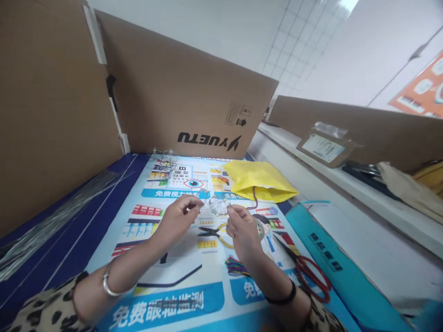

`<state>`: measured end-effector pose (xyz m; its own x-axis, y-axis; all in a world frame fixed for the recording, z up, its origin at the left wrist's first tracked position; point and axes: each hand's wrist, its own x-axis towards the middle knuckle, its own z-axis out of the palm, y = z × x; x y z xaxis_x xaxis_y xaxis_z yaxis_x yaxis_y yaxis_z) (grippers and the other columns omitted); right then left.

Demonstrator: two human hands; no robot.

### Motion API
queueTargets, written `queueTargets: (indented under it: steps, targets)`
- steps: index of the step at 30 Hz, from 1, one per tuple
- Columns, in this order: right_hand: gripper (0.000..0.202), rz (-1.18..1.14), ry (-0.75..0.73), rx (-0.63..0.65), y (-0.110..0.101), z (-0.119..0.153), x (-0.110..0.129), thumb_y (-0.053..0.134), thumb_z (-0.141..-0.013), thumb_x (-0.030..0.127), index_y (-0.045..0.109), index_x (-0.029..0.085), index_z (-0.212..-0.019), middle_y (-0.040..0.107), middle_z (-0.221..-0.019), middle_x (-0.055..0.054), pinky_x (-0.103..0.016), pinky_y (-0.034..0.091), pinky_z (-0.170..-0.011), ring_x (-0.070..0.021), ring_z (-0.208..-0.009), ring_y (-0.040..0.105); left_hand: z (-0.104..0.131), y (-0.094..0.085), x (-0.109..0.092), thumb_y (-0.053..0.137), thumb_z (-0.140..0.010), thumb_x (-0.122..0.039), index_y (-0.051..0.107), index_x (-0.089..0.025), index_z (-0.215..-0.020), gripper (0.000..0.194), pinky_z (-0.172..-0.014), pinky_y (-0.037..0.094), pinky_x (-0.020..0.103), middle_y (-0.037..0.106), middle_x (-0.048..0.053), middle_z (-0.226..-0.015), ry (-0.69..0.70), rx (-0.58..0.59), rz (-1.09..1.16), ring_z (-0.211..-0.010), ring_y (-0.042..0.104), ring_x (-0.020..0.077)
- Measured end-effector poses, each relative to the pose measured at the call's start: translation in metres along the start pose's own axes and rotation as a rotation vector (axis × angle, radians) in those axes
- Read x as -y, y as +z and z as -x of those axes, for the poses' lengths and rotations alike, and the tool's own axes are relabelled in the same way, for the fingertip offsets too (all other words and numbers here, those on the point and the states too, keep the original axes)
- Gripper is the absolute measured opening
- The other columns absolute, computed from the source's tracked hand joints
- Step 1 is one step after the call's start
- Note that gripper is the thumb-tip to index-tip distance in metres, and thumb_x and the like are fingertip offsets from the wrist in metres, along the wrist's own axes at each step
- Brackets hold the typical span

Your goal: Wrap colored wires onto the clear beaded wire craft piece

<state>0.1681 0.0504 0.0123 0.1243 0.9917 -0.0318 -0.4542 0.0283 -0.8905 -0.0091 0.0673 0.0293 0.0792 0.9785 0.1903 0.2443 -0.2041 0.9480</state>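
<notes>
Between my hands hangs a shaped piece of thin silvery wire (218, 205), looped like a flower or fan. My right hand (244, 230) pinches its right edge between thumb and fingertips. My left hand (182, 212) is closed in a pinch at the left side of the wire; the exact strand in its fingertips is too fine to make out. Just below lie pliers (212, 232) with yellow handles, partly behind my right hand. A bundle of coloured cords (237, 266) rests under my right wrist. Scissors (316, 281) with red handles lie beside my right forearm.
A yellow pouch (259, 180) with a dark cord lies behind my right hand. More bent wire (166, 161) sits at the back left. Long thin wire strands (55, 216) lie at left. A teal package (332, 258) lies right. Cardboard panels (180, 92) wall off the table's back and left.
</notes>
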Motion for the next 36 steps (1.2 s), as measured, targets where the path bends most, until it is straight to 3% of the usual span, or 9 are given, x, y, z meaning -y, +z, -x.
queueTargets:
  steps: [3, 7, 14, 36]
  targets:
    - [0.022, -0.013, 0.02, -0.021, 0.0, 0.002, -0.008, 0.076, -0.066, 0.03, 0.061, 0.019, -0.077, 0.037, -0.048, 0.011, -0.017, 0.019, -0.037, -0.0018, -0.037, 0.026, 0.008, 0.01, 0.009, 0.052, -0.077, -0.023, 0.062, -0.019, -0.082, 0.011, -0.066, 0.049, 0.025, 0.061, 0.003, -0.092, 0.118, -0.006, -0.044, -0.08, 0.058, 0.0143]
    - [0.021, -0.029, 0.093, -0.001, 0.002, 0.005, -0.016, 0.076, -0.067, 0.031, 0.06, 0.019, -0.075, 0.035, -0.047, 0.011, -0.018, 0.018, -0.037, -0.0022, -0.037, 0.025, 0.01, 0.016, 0.016, 0.055, -0.077, -0.021, 0.061, -0.02, -0.081, 0.008, -0.066, 0.05, 0.025, 0.059, 0.004, -0.093, 0.175, -0.057, -0.075, -0.083, 0.058, 0.015]
    - [0.022, -0.096, 0.166, 0.009, -0.004, 0.004, -0.024, 0.076, -0.068, 0.032, 0.059, 0.021, -0.078, 0.032, -0.046, 0.011, -0.018, 0.018, -0.038, -0.0028, -0.038, 0.022, 0.014, 0.017, 0.017, 0.055, -0.077, -0.021, 0.062, -0.021, -0.085, 0.01, -0.066, 0.052, 0.025, 0.058, 0.005, -0.095, 0.125, -0.176, -0.051, -0.086, 0.059, 0.0162]
    - [0.024, -0.08, 0.226, 0.005, -0.006, 0.003, -0.022, 0.077, -0.066, 0.032, 0.058, 0.019, -0.075, 0.028, -0.044, 0.012, -0.017, 0.017, -0.038, -0.0025, -0.038, 0.02, 0.015, 0.021, 0.024, 0.056, -0.077, -0.02, 0.062, -0.019, -0.087, 0.012, -0.066, 0.053, 0.023, 0.058, 0.004, -0.096, 0.115, -0.177, -0.066, -0.079, 0.06, 0.0134]
